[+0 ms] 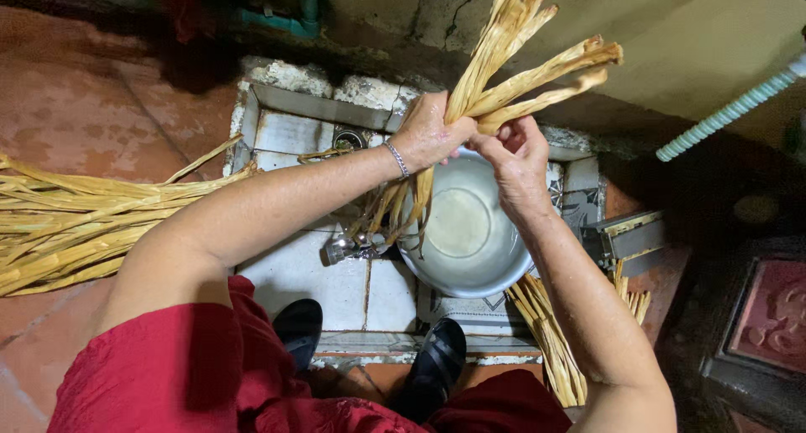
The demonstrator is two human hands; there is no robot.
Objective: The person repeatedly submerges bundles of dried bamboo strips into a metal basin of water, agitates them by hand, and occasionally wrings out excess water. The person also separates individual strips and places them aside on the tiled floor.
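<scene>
Left hand (426, 137) is closed in a fist around a bundle of long dried straw-coloured strips (512, 59), gripping it about mid-length; a thin bracelet (397, 159) sits on that wrist. Right hand (516, 160) is just right of it, fingers curled narrow and pinching a few strips at the same spot, touching the bundle. The bundle is held tilted over a round metal basin (470, 232) of cloudy water; its upper ends fan out far-right, its lower ends hang down at the basin's left rim. The basin sits on a tiled wash area (294, 269) with a drain (348, 138) at the far side. A large pile of the same strips (75, 223) lies on the floor at left, well apart from the hands. A smaller bunch (554, 332) lies near-right of the basin. Black sandals (437, 362) and red clothing (210, 374) show at the near edge. A ribbed pale hose (730, 110) runs at far right.
</scene>
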